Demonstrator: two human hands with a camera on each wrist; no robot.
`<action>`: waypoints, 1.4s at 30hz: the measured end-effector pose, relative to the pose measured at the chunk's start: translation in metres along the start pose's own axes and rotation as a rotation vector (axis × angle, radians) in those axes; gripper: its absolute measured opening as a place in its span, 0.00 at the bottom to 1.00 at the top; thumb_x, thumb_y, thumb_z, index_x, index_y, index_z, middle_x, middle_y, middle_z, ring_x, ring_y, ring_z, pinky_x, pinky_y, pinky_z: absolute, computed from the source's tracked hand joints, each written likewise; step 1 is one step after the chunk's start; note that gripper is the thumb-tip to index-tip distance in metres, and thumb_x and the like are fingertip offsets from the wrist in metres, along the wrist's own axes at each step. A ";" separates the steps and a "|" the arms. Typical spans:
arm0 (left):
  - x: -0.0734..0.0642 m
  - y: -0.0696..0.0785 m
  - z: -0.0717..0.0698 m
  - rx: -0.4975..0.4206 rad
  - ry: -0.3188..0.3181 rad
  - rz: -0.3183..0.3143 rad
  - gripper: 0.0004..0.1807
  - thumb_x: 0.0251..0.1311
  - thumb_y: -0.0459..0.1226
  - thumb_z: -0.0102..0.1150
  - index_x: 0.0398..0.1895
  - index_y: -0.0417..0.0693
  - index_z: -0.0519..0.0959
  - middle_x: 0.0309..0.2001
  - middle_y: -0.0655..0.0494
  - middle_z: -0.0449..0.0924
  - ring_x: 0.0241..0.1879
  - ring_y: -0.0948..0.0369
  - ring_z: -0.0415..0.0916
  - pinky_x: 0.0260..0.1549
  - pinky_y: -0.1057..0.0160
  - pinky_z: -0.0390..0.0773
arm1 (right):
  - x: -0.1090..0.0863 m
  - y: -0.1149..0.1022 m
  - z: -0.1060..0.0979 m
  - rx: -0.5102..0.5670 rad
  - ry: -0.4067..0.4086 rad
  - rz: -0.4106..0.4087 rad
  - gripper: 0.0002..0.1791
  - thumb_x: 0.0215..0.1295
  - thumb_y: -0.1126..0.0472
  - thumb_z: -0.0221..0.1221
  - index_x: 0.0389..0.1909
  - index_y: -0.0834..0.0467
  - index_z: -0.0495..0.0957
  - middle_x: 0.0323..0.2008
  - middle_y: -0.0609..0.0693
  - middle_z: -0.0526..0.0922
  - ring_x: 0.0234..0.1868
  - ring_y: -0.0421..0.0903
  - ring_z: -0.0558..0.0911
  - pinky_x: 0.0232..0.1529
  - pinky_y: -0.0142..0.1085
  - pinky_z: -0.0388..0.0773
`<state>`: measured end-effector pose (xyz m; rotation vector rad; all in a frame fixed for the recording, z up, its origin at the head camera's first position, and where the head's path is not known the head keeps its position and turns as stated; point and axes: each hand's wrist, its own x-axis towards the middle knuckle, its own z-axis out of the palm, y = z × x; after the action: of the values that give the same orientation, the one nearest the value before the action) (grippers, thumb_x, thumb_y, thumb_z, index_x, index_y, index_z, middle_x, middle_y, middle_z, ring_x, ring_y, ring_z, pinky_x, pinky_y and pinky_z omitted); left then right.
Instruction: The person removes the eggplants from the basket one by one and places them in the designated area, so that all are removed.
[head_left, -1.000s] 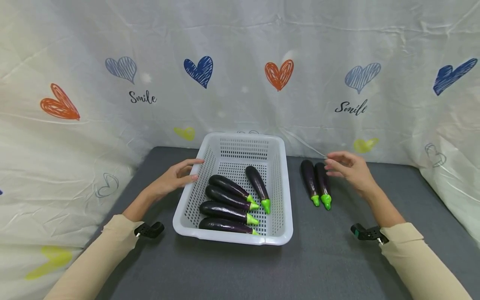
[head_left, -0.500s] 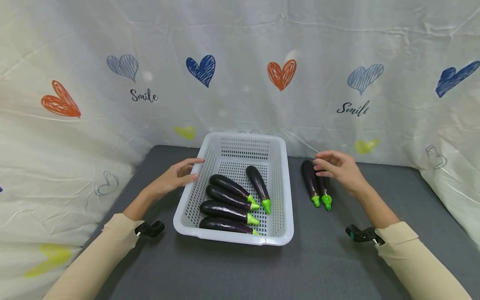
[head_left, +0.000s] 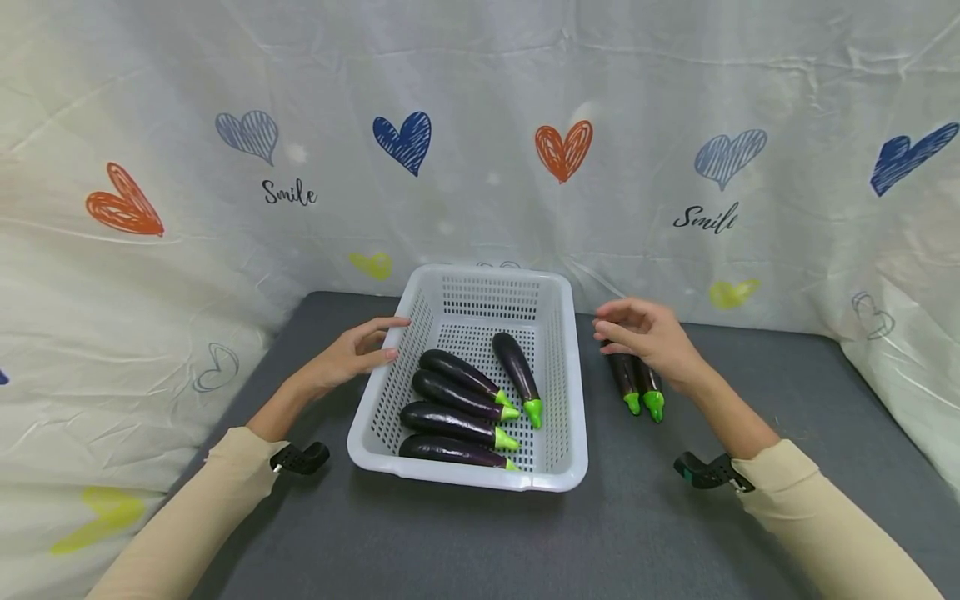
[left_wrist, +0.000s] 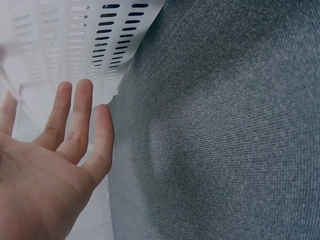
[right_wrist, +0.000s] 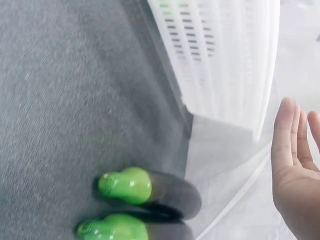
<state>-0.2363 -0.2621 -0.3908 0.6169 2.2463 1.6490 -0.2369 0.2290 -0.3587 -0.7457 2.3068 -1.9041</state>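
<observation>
My left hand rests at the left rim of a white perforated plastic basket, with thumb and index finger touching the rim. In the left wrist view its other fingers extend loosely beside the basket wall. Inside the basket lie several dark purple eggplants with green stem ends. Two more eggplants lie side by side on the table right of the basket. Over their far ends hovers my right hand, holding nothing, hiding those ends in the head view. The right wrist view shows its fingers relaxed above the pair.
A grey cloth-covered table lies under everything. Behind it hangs a pale curtain printed with hearts and the word Smile, close to the table's back edge. Black camera bands sit at both wrists.
My right hand has moved left, from the right side of the eggplant pair to over their far ends. The left hand, the basket and the eggplants have stayed in place.
</observation>
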 end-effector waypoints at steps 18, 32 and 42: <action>0.001 0.000 0.000 -0.015 -0.014 0.000 0.31 0.73 0.37 0.59 0.77 0.54 0.63 0.67 0.39 0.67 0.59 0.44 0.73 0.50 0.45 0.78 | 0.024 -0.011 0.031 -0.060 -0.091 -0.029 0.21 0.68 0.68 0.66 0.59 0.72 0.74 0.55 0.68 0.77 0.49 0.52 0.84 0.46 0.45 0.82; -0.001 0.003 -0.001 -0.019 -0.022 -0.015 0.32 0.74 0.39 0.59 0.78 0.56 0.62 0.68 0.41 0.67 0.61 0.45 0.72 0.52 0.43 0.75 | 0.046 -0.018 0.054 -0.132 -0.161 -0.067 0.22 0.66 0.67 0.68 0.59 0.64 0.77 0.55 0.58 0.79 0.56 0.56 0.80 0.52 0.43 0.79; -0.001 0.002 -0.001 -0.018 -0.020 -0.008 0.32 0.74 0.38 0.59 0.78 0.55 0.62 0.68 0.40 0.67 0.60 0.46 0.72 0.52 0.43 0.75 | 0.059 -0.020 0.065 -0.134 -0.212 -0.064 0.23 0.65 0.67 0.69 0.59 0.63 0.78 0.55 0.59 0.78 0.55 0.55 0.81 0.51 0.43 0.79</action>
<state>-0.2351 -0.2631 -0.3885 0.6167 2.2147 1.6507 -0.2595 0.1437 -0.3401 -0.9939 2.3198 -1.6151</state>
